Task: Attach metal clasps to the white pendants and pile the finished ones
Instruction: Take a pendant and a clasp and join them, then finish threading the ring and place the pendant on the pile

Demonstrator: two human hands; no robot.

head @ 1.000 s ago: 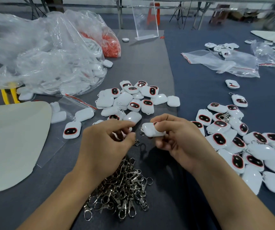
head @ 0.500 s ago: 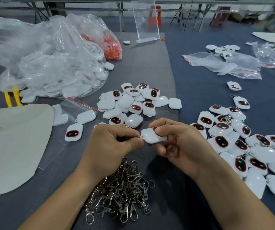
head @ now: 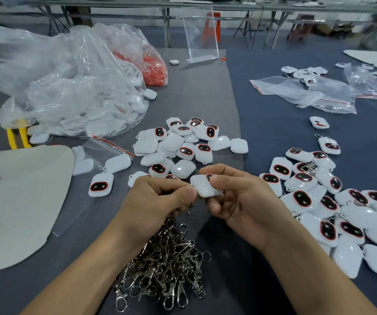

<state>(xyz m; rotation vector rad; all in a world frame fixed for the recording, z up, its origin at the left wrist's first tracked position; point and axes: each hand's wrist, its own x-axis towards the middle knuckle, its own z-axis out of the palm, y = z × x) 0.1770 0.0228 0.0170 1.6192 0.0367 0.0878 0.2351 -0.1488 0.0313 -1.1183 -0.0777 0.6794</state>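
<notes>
Right hand (head: 239,201) grips pendant (head: 205,186), loop end toward left hand (head: 158,201).

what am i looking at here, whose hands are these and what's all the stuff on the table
There is no machine here. A person wears a camera on their head, so the one picture looks forward and down at their own two bare hands over a table.

The right hand pinches one white pendant. The left hand presses against its corner and is closed around something small; a bit of metal hangs below it, probably a clasp being attached, though the fingers hide most of it.

On the table: a heap of metal clasps near the wrists, a pile of white pendants just beyond the hands, and a bigger pile to the right, some with metal clasps showing, so likely the finished ones. To the far left sit big clear plastic bags holding more white pieces.
</notes>
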